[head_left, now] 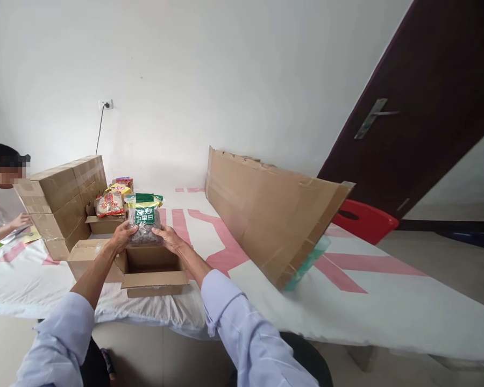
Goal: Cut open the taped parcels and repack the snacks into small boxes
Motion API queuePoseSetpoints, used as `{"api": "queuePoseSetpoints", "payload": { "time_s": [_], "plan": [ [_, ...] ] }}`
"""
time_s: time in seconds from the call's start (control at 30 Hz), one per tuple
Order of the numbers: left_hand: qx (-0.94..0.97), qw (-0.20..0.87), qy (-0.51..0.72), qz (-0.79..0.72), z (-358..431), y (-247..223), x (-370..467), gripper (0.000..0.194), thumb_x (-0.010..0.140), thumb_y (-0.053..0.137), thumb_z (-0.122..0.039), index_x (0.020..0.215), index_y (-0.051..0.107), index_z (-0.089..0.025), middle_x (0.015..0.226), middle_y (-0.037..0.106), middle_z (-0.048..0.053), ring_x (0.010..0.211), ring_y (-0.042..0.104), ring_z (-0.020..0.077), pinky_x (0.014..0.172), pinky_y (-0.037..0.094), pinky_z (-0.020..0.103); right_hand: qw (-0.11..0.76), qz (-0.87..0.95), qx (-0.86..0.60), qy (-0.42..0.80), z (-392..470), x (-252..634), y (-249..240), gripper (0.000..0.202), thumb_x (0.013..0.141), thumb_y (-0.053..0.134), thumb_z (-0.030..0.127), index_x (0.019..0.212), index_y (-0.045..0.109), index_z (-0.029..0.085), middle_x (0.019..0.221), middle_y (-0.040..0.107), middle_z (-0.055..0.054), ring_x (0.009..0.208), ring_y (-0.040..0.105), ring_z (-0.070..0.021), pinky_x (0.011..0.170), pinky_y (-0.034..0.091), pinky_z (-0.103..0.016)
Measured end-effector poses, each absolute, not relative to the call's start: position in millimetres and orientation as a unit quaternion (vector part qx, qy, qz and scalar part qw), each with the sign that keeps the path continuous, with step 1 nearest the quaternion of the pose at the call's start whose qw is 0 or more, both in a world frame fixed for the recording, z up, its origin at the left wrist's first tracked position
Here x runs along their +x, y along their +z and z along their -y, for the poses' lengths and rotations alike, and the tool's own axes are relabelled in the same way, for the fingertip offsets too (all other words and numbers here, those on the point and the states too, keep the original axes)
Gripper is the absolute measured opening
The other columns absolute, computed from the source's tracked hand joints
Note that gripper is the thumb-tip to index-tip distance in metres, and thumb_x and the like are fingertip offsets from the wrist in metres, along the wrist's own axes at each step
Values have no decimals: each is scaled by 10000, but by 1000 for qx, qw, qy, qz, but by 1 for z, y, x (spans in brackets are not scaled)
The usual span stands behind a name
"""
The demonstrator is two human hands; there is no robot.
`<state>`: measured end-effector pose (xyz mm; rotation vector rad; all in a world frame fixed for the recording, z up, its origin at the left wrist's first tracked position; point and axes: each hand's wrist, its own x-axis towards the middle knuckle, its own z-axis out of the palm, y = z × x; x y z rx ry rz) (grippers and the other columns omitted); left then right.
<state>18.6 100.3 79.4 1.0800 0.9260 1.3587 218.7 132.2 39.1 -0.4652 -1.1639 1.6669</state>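
A green and clear bag of beans is held upright between both hands, above an open cardboard box. My left hand grips the bag's lower left edge, and my right hand grips its lower right edge. The box's front flap is folded outward, and its inside looks dark. Behind the bag, to the left, a red and clear food packet and a yellow packet rest in or on another open box. A closed box stands just left of the open one.
Stacked taped boxes stand at the left, with a person beyond them. A long cardboard piece leans across the middle of the white and pink covered table. Behind it is a red chair.
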Motion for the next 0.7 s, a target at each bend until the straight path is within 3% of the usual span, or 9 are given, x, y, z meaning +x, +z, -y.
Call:
{"api": "queuePoseSetpoints", "payload": {
  "time_s": [0.13, 0.27, 0.37, 0.43, 0.5, 0.6, 0.7],
  "plan": [
    [557, 498, 551, -371, -70, 102, 22, 545, 644, 1034, -350, 1098, 785, -179, 1041, 828, 73, 1028, 765, 268, 923, 607, 337, 523, 496, -171, 672, -104, 237, 51, 607, 573, 1049, 439, 1087, 821, 210, 1095, 862, -78, 1060, 775, -310, 1028, 592, -457],
    [737, 314, 435, -411, -17, 105, 14, 457, 854, 889, -476, 1245, 793, -259, 1237, 817, 89, 1219, 734, 338, 989, 580, 364, 552, 499, -166, 647, -59, 270, 46, 531, 700, 998, 439, 1162, 821, 245, 1189, 851, -78, 1107, 770, -321, 1030, 596, -472],
    [819, 204, 293, -449, 20, 85, 8, 654, 808, 924, -522, 1392, 740, -294, 1338, 797, 116, 1262, 723, 396, 1042, 563, 415, 579, 471, -192, 637, -28, 297, 31, 505, 709, 1003, 446, 1144, 818, 267, 1177, 853, -65, 1092, 776, -319, 998, 608, -473],
    [853, 135, 184, -470, 35, 69, 11, 715, 804, 928, -481, 1450, 695, -285, 1398, 771, 146, 1291, 711, 414, 1091, 538, 457, 601, 443, -215, 629, -15, 312, 21, 509, 697, 1013, 453, 1128, 812, 270, 1179, 852, -55, 1075, 777, -307, 980, 611, -464],
    [866, 77, 90, -486, 39, 58, 20, 601, 884, 847, -368, 1451, 673, -269, 1383, 769, 157, 1287, 717, 391, 1102, 529, 469, 624, 416, -234, 619, -6, 323, 12, 510, 698, 1017, 461, 1121, 804, 273, 1188, 850, -47, 1077, 773, -293, 975, 607, -452],
    [867, 20, 1, -498, 31, 53, 43, 379, 956, 688, -178, 1328, 698, -250, 1216, 800, 132, 1150, 766, 327, 1024, 556, 426, 643, 395, -252, 605, 1, 335, 4, 493, 700, 1022, 483, 1093, 803, 283, 1160, 850, -41, 1068, 766, -279, 955, 607, -438],
    [864, -20, -39, -502, 16, 59, 66, 330, 947, 610, -65, 1217, 705, -227, 1135, 791, 121, 1024, 781, 296, 915, 569, 391, 653, 389, -264, 593, 4, 345, -1, 476, 692, 1031, 492, 1059, 802, 293, 1110, 847, -30, 1013, 763, -261, 917, 613, -425]
  ]
}}
